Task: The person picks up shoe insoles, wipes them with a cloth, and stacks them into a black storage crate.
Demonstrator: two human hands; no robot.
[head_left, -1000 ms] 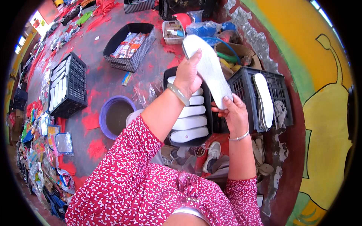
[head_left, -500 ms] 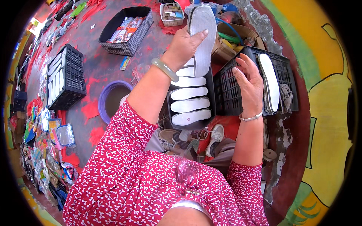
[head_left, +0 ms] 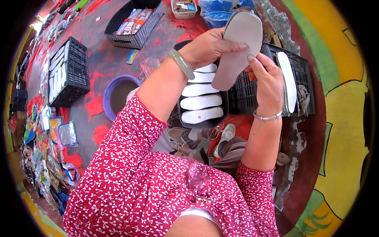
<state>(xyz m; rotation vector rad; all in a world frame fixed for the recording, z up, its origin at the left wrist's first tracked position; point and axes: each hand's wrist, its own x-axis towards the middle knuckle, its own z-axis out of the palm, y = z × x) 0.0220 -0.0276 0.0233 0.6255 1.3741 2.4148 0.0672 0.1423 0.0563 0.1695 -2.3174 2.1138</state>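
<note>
Above the black bin (head_left: pixel 203 125), my left hand (head_left: pixel 210 48) grips a shoe insole (head_left: pixel 244 29), its thumb across the grey face. My right hand (head_left: pixel 270 81) pinches the insole's right edge between thumb and fingers. Wide end up, the insole tilts with its narrow end down toward the bin. Several white insoles (head_left: pixel 201 102) lie in a row in that bin, the farther ones partly covered by my left arm and the held insole. Beside my right hand, a stack of white-topped insoles (head_left: pixel 287 81) rests against a black plastic crate (head_left: pixel 244 94).
Another black crate (head_left: pixel 77 75) at the left holds white insoles. A purple-rimmed bucket (head_left: pixel 109 98) stands left of my arm, with a checked box of packets (head_left: pixel 138 37) beyond it. A grey cloth (head_left: pixel 303 98) hangs at the right crate. Plastic-wrapped goods (head_left: pixel 68 133) crowd the far left.
My left hand has moved the insole right and turned it from its white face to a grey one. My right hand, empty before, has closed on its edge.
</note>
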